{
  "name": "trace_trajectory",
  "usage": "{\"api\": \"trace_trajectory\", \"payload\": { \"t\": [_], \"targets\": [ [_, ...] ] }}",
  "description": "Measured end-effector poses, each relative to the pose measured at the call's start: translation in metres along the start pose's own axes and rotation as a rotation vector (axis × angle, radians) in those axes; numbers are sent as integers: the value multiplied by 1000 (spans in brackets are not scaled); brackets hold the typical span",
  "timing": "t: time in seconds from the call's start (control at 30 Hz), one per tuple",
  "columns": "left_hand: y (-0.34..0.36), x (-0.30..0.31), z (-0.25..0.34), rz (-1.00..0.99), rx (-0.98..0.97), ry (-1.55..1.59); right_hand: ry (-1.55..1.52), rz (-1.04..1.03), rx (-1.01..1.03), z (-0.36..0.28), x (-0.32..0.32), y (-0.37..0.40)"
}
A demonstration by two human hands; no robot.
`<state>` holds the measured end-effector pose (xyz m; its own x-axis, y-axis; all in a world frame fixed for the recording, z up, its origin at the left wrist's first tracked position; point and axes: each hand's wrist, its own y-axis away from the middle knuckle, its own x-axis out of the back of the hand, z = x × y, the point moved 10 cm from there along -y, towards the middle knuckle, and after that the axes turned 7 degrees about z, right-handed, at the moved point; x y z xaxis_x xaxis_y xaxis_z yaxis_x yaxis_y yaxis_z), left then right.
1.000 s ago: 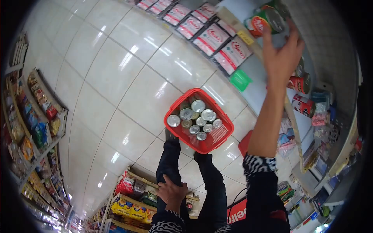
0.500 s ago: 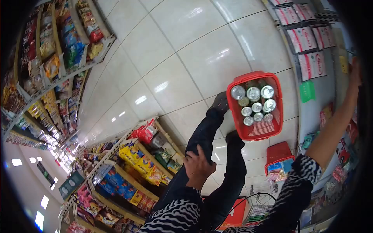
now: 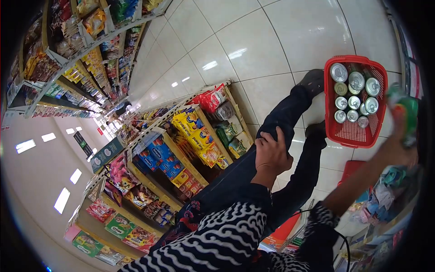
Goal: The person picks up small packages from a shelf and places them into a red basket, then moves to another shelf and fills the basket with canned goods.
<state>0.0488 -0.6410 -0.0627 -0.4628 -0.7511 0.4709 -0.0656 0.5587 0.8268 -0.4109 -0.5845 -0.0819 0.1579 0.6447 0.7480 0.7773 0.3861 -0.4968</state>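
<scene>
My left hand (image 3: pixel 273 154) rests on my thigh in dark trousers, fingers curled over the cloth. On the right, my right hand (image 3: pixel 399 145) is smeared by motion and wrapped round a green item (image 3: pixel 410 119), whose shape is blurred. Left of that item, a red plastic basket (image 3: pixel 332 119) stands on the floor by my feet. Several cans and jars with silver lids (image 3: pixel 356 81) stand upright inside it, mostly towards its far end.
Shelves of packaged goods (image 3: pixel 195 131) run along the left, with yellow and blue packs. Another shelf (image 3: pixel 97 43) stands at the upper left. A second red basket (image 3: pixel 351 168) sits below the first, partly behind my right arm. Bagged goods (image 3: pixel 385 197) lie at the lower right.
My right hand has come back from the far right shelf and now holds the green item. The view has turned, so the basket appears further right. My left hand stays on my thigh.
</scene>
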Motion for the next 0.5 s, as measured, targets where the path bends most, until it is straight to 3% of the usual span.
{"api": "trace_trajectory", "payload": {
  "t": [0.03,0.07,0.17,0.27,0.5],
  "targets": [
    [1,-2,2,7,-6,-29,-33,-25,22,-27,3,33],
    [1,-3,4,14,-10,-59,-177,-46,-343,-29,10,73],
    [2,-9,2,-9,-9,-78,-281,-208,-562,-35,34,146],
    [2,-13,1,3,-10,-96,-156,-334,-584,-19,57,193],
    [-1,-7,0,10,-20,-100,-68,-344,-682,30,85,229]
  ]
}}
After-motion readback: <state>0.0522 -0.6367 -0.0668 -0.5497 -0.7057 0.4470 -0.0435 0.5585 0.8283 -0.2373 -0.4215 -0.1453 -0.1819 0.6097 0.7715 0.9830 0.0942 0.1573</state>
